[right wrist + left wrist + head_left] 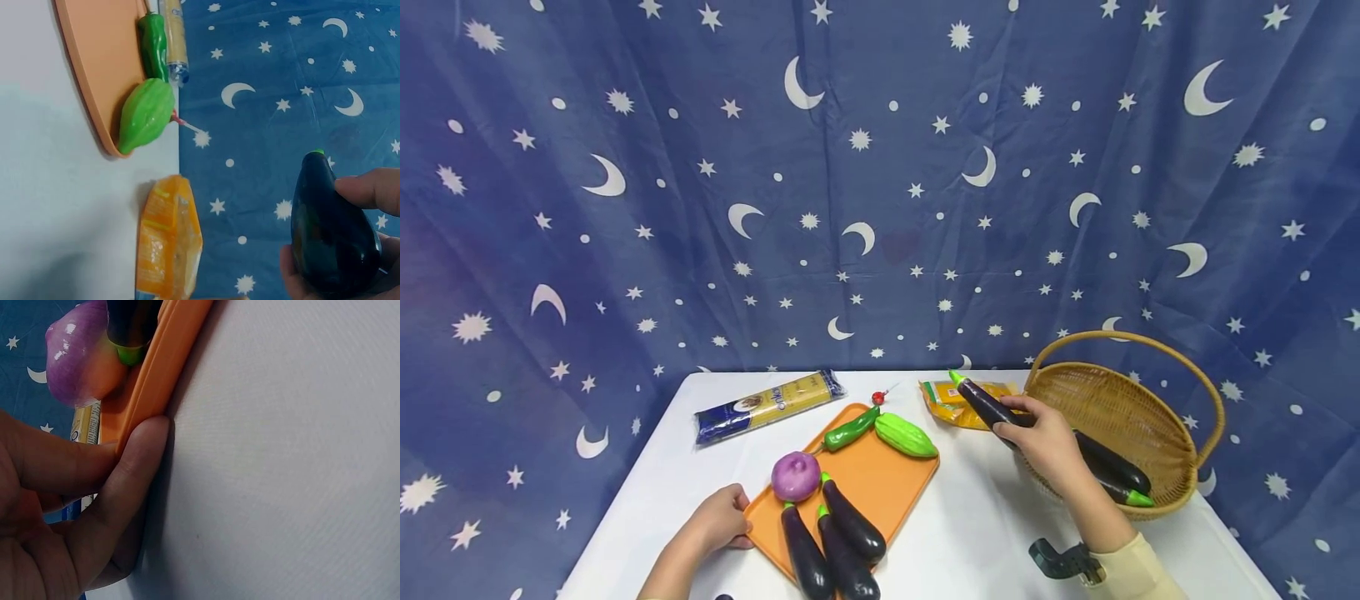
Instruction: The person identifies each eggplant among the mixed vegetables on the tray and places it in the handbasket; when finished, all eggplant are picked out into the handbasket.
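An eggplant [982,403] with a bright green tip is gripped by my right hand [1047,442], raised by the left side of the wicker basket [1180,492]. In the right wrist view my thumb and fingers wrap that eggplant [331,231]. More eggplants [1112,463] lie in the basket, partly behind my hand. My left hand [721,518] pinches the left edge of the orange tray [880,483]; the left wrist view shows thumb and finger on its rim [164,375]. On the tray are a purple onion [796,477], a green pepper [852,429], a light green vegetable [906,435] and several eggplants [850,521].
Behind the tray lie a blue and yellow pasta packet [767,406] and a small red item [877,398] with a thin stick. An orange packet [955,407] is left of the basket, whose handle [1150,342] arches up. A starry blue curtain stands behind the white table.
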### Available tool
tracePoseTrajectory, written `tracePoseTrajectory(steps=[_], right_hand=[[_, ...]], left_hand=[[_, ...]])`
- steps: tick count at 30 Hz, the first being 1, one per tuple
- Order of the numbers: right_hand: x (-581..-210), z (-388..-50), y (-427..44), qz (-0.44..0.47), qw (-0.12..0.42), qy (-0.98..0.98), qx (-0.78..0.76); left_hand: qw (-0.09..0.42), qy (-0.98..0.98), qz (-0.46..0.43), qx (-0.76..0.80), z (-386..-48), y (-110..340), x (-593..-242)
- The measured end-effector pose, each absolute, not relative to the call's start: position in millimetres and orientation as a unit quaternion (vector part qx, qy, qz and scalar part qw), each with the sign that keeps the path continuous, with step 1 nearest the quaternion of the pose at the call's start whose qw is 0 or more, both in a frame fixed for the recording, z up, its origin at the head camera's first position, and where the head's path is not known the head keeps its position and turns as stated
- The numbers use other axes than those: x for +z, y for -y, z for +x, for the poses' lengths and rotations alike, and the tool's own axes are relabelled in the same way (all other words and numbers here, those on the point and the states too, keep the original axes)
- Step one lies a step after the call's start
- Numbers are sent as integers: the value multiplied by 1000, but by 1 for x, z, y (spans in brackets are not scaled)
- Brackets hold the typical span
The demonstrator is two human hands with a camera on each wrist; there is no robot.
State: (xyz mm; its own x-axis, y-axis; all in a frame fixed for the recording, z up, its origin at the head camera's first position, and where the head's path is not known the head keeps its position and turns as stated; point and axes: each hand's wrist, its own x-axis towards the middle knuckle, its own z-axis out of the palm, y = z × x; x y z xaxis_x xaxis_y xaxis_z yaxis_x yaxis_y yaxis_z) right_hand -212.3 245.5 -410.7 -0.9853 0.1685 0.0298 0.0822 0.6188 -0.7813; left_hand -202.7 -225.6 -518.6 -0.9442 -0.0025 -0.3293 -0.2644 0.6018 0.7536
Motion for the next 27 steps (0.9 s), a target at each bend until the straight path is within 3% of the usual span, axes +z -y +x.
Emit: tracePoseTrajectory(steps=[27], right_hand=[[-409, -207, -266, -79, 47, 891, 444]], left_hand=[[160, -874, -82, 450, -205, 227, -520]])
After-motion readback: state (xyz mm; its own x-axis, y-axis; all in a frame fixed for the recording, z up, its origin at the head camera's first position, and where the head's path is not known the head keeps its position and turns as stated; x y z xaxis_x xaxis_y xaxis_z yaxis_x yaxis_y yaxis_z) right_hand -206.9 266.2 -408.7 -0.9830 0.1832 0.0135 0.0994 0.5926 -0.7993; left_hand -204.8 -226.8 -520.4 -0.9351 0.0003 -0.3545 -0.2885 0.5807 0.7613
